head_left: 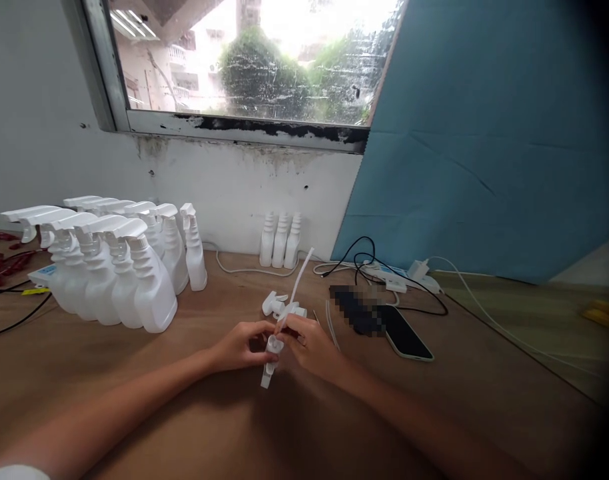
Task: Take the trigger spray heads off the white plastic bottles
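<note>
Between my hands, above the brown table, is a white trigger spray head [270,365], its trigger end pointing down toward me. My left hand [242,347] is closed around it from the left, thumb across its front. Pinched in the fingers of my right hand [307,343] is a thin white dip tube [300,277], slanting up and to the right. The tube's lower end is at the spray head's opening; whether it is inside is hidden by my fingers. Just behind my hands lie loose white spray heads [274,303], partly covered by the tube and my right hand.
Several white spray bottles [152,293] with heads stand at the left. Small white bottles without heads [280,240] stand by the wall. Thin white tubes [332,327] lie right of my hands, near a phone [407,337], a power strip [424,280] and tangled cables [364,250].
</note>
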Available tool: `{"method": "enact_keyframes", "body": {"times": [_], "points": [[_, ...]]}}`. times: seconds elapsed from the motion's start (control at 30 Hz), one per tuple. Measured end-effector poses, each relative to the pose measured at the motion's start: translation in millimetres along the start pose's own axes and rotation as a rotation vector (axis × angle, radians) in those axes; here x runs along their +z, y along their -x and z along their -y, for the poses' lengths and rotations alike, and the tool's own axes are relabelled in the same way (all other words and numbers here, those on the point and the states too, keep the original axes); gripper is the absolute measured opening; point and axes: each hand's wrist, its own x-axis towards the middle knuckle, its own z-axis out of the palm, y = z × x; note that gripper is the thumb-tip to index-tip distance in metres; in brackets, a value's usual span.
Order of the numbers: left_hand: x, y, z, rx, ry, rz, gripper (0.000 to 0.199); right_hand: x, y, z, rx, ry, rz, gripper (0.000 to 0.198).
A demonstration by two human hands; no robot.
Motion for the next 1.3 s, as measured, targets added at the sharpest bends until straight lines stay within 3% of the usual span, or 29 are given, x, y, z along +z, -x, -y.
{"method": "enact_keyframes", "body": {"times": [0.77,1.03,1.3], "points": [[-2,-1,4,-0.013,0.003,-0.009,0.038,8,4,-14,-0.025,-0.053,-0.031,0.012],[-1,-3,-1,0.05,0.011,0.01,0.035,-4,3,-11,-0.201,-0.085,0.102,0.007],[-1,-4,-6,0.072,0.001,-0.019,0.026,-11,2,-12,-0.189,0.023,0.257,0.014]]}}
